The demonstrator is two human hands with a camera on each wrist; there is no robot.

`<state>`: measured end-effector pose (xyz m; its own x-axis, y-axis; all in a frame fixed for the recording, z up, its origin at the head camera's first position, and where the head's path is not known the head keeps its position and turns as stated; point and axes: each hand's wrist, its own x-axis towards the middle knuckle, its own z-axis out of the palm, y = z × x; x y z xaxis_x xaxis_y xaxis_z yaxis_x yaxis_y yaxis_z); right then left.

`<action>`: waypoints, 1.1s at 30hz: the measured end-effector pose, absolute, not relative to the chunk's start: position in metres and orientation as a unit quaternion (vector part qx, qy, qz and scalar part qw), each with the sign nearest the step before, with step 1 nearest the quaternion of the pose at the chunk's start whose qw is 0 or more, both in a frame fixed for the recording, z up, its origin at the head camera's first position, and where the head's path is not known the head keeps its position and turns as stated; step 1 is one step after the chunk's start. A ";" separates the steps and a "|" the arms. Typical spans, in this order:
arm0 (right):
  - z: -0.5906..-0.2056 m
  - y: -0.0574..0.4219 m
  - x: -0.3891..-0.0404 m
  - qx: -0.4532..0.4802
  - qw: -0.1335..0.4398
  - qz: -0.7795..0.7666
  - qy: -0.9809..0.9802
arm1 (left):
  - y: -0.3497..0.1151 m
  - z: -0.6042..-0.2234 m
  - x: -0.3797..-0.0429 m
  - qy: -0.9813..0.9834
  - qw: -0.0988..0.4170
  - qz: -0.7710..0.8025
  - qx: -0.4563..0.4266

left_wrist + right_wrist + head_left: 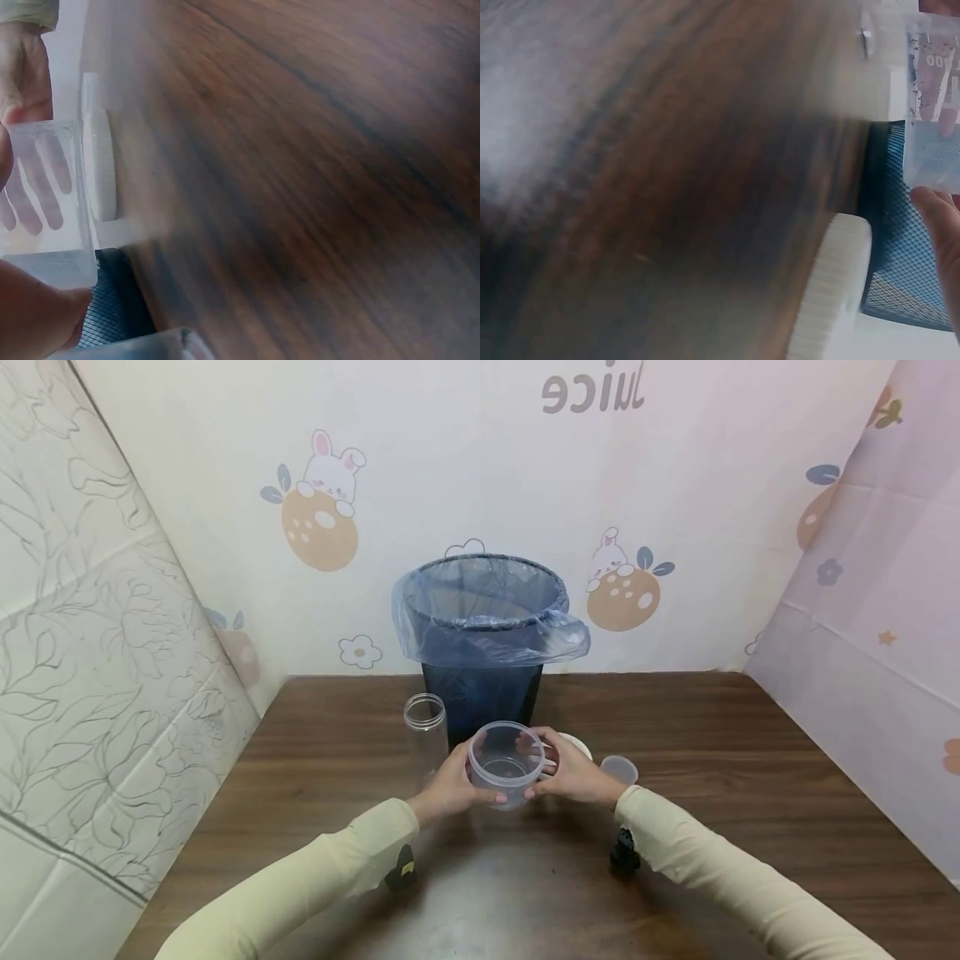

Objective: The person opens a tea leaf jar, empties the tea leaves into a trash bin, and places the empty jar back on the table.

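Note:
Both hands hold a clear round plastic tub (507, 777) above the table, its open mouth facing up. My left hand (450, 783) grips the tub's left side with the thumb at the front. On the other side my right hand (573, 770) grips it, thumb in front and fingers behind the wall. Faint raised marks show on the tub wall (937, 97) in the right wrist view. Left of the tub stands a tall clear jar (426, 743) without a lid. A white ribbed lid (832, 289) lies on the table near the right hand, partly hidden by it in the head view.
A dark mesh bin (480, 689) lined with a translucent blue bag (487, 643) stands at the back, behind the tub. A small translucent round piece (619, 768) lies right of the right wrist. Patterned cloth walls (480, 485) bound the wooden table (337, 743).

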<state>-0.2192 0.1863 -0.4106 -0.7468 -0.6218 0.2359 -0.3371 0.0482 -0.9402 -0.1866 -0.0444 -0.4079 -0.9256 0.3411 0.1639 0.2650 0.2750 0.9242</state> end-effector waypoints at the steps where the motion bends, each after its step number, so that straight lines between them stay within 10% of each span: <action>1: -0.412 0.186 -0.219 -0.333 0.120 -0.601 0.716 | -0.045 -0.410 -0.187 0.799 0.031 0.569 0.192; 33: -0.434 0.183 -0.218 -0.325 0.129 -0.572 0.742 | -0.044 -0.431 -0.184 0.807 0.049 0.563 0.172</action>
<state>-0.2178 0.1825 -0.4340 -0.7551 -0.6304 0.1799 -0.3346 0.1347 -0.9327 -0.1835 -0.0436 -0.4314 -0.9358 0.3332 0.1155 0.2232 0.3061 0.9255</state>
